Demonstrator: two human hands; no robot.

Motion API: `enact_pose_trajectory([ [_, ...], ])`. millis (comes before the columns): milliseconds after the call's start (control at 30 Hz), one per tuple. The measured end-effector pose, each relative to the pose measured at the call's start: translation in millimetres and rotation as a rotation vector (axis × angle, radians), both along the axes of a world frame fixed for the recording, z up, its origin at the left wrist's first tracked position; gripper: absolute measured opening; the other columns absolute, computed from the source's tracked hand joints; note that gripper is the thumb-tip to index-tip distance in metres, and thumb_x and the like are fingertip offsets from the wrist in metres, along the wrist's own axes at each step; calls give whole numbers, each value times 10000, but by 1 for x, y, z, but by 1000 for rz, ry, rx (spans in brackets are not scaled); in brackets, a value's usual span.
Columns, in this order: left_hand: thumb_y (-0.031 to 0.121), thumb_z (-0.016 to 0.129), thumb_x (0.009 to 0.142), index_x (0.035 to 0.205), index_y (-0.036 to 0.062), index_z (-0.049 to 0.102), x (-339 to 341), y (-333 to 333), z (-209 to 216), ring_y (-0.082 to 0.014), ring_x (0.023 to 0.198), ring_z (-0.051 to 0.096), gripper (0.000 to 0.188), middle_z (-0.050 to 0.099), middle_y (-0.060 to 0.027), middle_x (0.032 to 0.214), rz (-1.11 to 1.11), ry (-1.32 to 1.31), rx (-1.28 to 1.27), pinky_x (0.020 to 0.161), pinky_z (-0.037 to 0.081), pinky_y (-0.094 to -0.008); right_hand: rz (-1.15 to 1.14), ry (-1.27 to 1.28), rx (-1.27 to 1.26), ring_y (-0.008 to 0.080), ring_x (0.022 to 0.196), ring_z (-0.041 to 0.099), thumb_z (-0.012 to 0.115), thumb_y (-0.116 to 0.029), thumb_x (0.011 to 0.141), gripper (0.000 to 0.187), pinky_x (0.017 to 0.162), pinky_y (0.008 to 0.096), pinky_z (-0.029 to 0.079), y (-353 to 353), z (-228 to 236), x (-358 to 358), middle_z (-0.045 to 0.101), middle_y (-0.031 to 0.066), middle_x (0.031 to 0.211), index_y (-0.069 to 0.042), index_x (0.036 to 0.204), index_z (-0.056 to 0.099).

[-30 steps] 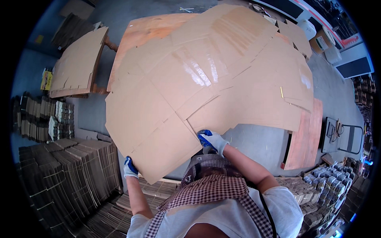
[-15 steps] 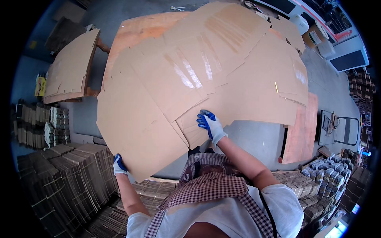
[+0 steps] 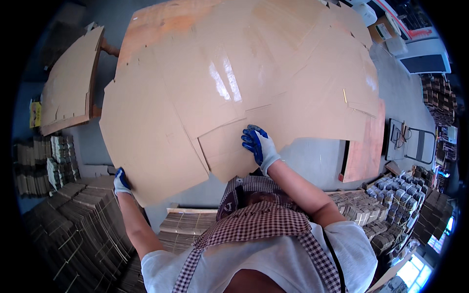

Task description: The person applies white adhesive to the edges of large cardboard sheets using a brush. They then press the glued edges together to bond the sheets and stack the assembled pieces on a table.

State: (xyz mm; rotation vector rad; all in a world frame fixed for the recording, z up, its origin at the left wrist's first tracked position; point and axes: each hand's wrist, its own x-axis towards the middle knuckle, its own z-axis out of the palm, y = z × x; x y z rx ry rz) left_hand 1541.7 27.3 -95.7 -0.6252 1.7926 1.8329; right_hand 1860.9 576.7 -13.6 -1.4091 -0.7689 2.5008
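Observation:
Large flat cardboard sheets [image 3: 146, 122] overlap in a broad layer, and strips of shiny clear tape [image 3: 220, 80] run across some of them. At the near left corner of the leftmost sheet, my left hand [image 3: 122, 181], in a white glove with blue-coated fingers, grips the edge; its fingers are partly hidden. My right hand [image 3: 261, 149], gloved alike, rests on a smaller cardboard piece [image 3: 224, 151] near the middle, fingers stretched out toward the left. Beneath the layer, orange-brown wooden board [image 3: 156, 24] shows at the far left.
To the left stands a cardboard-topped table [image 3: 71, 80]. Strapped stacks of flat cardboard [image 3: 73, 219] sit low at the left, and more bundles [image 3: 395, 200] lie at the right. A folding hand truck [image 3: 420, 146] is on the floor at the right, beside a wooden board [image 3: 364, 156].
My left hand and the sheet in it have shifted left and away from me in the picture. My right hand stays on the cardboard. The whole view has shifted a little.

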Motion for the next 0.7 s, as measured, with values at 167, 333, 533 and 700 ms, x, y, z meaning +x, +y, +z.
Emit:
enact_pose_trajectory([
  [167, 243, 340, 1016, 1034, -21, 609, -36, -25, -27, -188, 893, 598, 377, 653, -106, 1027, -318, 182, -233, 818, 476, -323, 219, -27, 27, 168, 950, 592, 519, -152, 949, 344, 793, 296, 509, -25, -6, -2, 603, 77, 1141, -57, 1280, 500],
  [333, 245, 326, 1020, 1091, -29, 607, -37, -32, -25, -212, 1001, 612, 399, 654, -114, 1072, -385, 211, -286, 885, 470, -319, 370, -76, 163, 153, 997, 575, 563, -165, 933, 417, 775, 271, 517, -62, -10, -15, 578, 82, 1190, -30, 1319, 479],
  [533, 367, 412, 978, 1301, 12, 488, -26, 27, 3, -271, 1162, 541, 485, 554, -123, 1278, -213, -198, 252, 1026, 403, -393, 458, -229, 552, 162, 1048, 583, 583, -117, 908, 424, 861, 281, 493, -50, -9, -14, 599, 81, 1191, -21, 1309, 484],
  [700, 367, 405, 983, 1312, 12, 476, -25, 34, 11, -274, 1178, 525, 489, 545, -117, 1290, -237, -283, 377, 1035, 391, -408, 437, -396, 993, 317, 1131, 546, 588, -156, 881, 451, 954, 363, 442, -42, 12, 6, 546, 181, 1252, -22, 1295, 468],
])
